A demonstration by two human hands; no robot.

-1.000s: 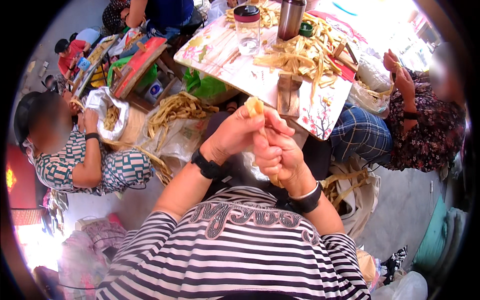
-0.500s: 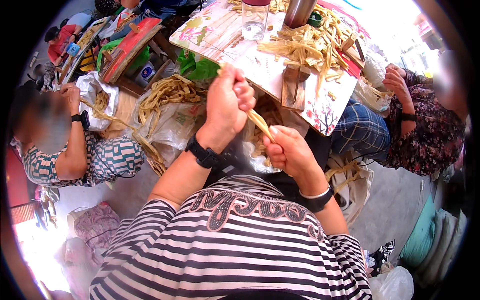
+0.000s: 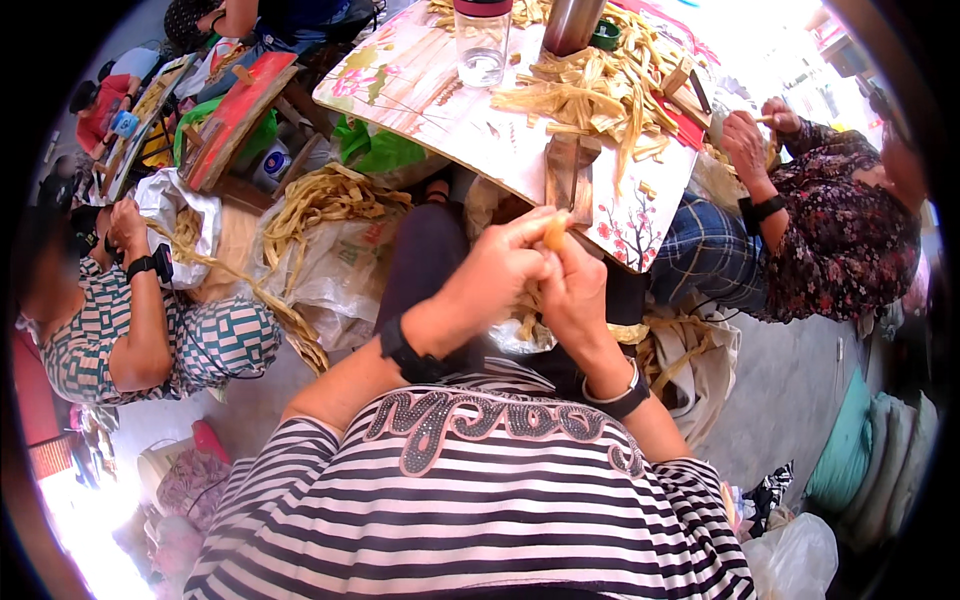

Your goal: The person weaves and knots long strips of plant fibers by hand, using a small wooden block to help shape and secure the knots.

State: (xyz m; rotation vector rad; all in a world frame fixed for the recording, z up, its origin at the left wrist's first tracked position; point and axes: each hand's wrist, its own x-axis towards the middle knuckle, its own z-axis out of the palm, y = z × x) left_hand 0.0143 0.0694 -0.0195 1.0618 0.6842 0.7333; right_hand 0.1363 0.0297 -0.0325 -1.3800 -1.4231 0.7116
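Observation:
In front of my lap my two hands meet. Closed fingers of my left hand (image 3: pixel 492 282) and my right hand (image 3: pixel 574 292) pinch a pale yellow fibrous strip (image 3: pixel 556 234), whose folded end shows between the fingertips; most of it is hidden by the hands. Just beyond them, at the near edge of the table (image 3: pixel 420 85), stands a slotted wooden block (image 3: pixel 572 172). A loose heap of similar flat yellow strips (image 3: pixel 600 88) lies behind the block.
A clear cup (image 3: pixel 481 45) and a metal tumbler (image 3: pixel 572 24) stand on the table. Bundled strips (image 3: pixel 325 205) rest on plastic bags at left. People sit close on both sides, one in a patterned top (image 3: pixel 95 345), another in a floral top (image 3: pixel 815 220). A cloth bag (image 3: pixel 700 375) sits at right.
My hands were apart with the strip stretched between them. The left hand has come down and right to meet the right hand, and the strip is now bunched at the fingertips.

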